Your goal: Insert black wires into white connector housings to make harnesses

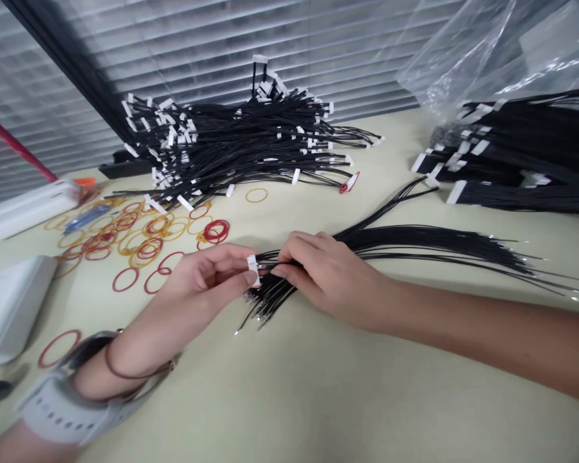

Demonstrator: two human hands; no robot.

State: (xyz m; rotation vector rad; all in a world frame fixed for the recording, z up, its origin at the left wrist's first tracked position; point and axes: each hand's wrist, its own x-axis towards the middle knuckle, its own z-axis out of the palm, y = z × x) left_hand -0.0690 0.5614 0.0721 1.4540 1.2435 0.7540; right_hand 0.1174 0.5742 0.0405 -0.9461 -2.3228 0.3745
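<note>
Two hands meet near the middle of the table, as seen from the head camera. The left hand pinches a small white connector between thumb and forefinger. The right hand, almost fingertip to fingertip with it, is closed over a loose sheaf of black wires. The sheaf's long axis runs across the table: bare tips fan out just below the connector, toward the near left, and the rest trails under the right palm toward the right edge. The connector sits at the sheaf's left end, between the two hands, with the left hand on it and the right just beside it. Rubber bands, red and yellow, lie scattered toward the left edge. A pile of wires with white connectors is heaped along the far edge, and neater stacks rest by the far right corner under a clear bag. A grey watch circles the left wrist.
</note>
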